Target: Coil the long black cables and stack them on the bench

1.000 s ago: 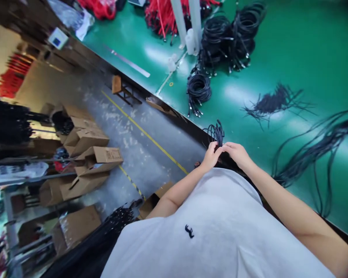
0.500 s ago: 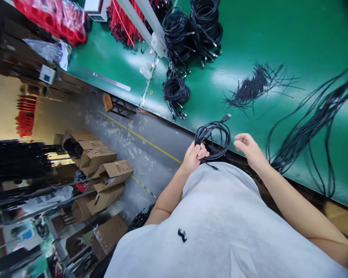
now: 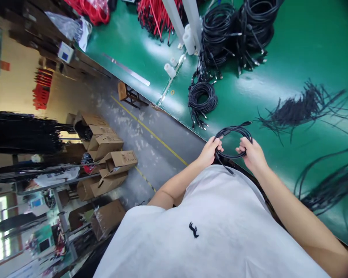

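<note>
Between my two hands hangs a coiled black cable (image 3: 234, 129), held near the table's front edge, just above my shirt. My left hand (image 3: 212, 150) is closed around the left side of the coil. On the opposite side, my right hand (image 3: 251, 152) grips the loops with curled fingers. One cable end sticks out at the upper right of the coil, and another hangs down toward my shirt. A pile of thin black ties (image 3: 297, 108) lies on the green table (image 3: 313, 50), beyond my right hand.
Coiled black cables (image 3: 203, 96) lie beyond my left hand, with larger cable bundles (image 3: 219, 34) behind. Loose long cables (image 3: 333, 189) spread at the right. White posts (image 3: 193, 27) and red cables (image 3: 156, 17) stand farther back. Cardboard boxes (image 3: 120, 160) sit left, past the aisle floor (image 3: 162, 131).
My right hand, apart from the coil before, has come in and taken hold of its right side. The coil now stretches between both hands. The whole view has shifted.
</note>
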A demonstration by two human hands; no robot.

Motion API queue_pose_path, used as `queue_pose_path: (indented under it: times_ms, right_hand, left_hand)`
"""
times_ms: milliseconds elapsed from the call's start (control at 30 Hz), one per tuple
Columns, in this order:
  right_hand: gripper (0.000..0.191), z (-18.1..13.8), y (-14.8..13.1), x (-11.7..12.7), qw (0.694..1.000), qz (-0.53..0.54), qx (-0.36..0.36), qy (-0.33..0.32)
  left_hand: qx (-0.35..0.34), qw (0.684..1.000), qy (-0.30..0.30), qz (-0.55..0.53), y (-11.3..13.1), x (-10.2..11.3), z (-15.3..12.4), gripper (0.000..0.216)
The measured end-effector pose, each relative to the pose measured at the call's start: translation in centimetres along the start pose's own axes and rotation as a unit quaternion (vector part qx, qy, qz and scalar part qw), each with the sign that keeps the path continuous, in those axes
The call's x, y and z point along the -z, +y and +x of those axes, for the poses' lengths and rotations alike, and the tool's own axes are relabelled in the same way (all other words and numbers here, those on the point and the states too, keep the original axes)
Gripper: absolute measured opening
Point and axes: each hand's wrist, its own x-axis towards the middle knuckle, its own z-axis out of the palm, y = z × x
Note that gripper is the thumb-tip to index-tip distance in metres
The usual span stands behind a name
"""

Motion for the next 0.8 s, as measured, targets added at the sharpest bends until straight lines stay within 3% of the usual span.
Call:
queue_pose_path:
  times_ms: [133, 200, 267, 333, 433, 567, 667, 800]
  right_hand:
    - [0.040, 6.2, -3.1, -7.0, 0.991, -0.074, 0.108, -0.027]
    - [0.036, 10.1, -4.2, -10.9, 0.978, -0.133, 0.158, -0.025]
    - [0.034, 13.9, -4.5, -14.3, 0.955, -0.218, 0.200, -0.008]
    - [0.038, 17.0, -3.9, -16.6, 0.914, -0.328, 0.238, 0.019]
    - [0.049, 19.5, -1.7, -17.5, 0.836, -0.481, 0.260, 0.058]
    - [0.062, 19.8, 0.5, -16.7, 0.782, -0.559, 0.266, 0.075]
    - [0.065, 19.5, 0.4, -16.8, 0.779, -0.565, 0.264, 0.060]
    - [0.065, 17.0, 0.6, -16.2, 0.822, -0.500, 0.269, 0.046]
  left_hand:
    - [-0.138, 0.989, 0.016, 0.053, 6.5, 0.1, 5.1, 0.004]
    - [-0.198, 0.973, 0.041, 0.108, 10.1, 0.8, 8.3, 0.013]
    - [-0.238, 0.948, 0.078, 0.195, 12.9, 1.9, 11.6, 0.023]
    - [-0.263, 0.902, 0.122, 0.320, 14.4, 3.1, 14.8, 0.036]
    - [-0.283, 0.817, 0.136, 0.484, 13.9, 4.7, 18.0, 0.057]
    - [-0.307, 0.777, 0.096, 0.541, 11.6, 5.9, 19.2, 0.066]
    - [-0.318, 0.765, 0.095, 0.552, 11.5, 6.4, 19.4, 0.066]
    - [-0.296, 0.750, 0.071, 0.588, 13.2, 7.5, 19.0, 0.062]
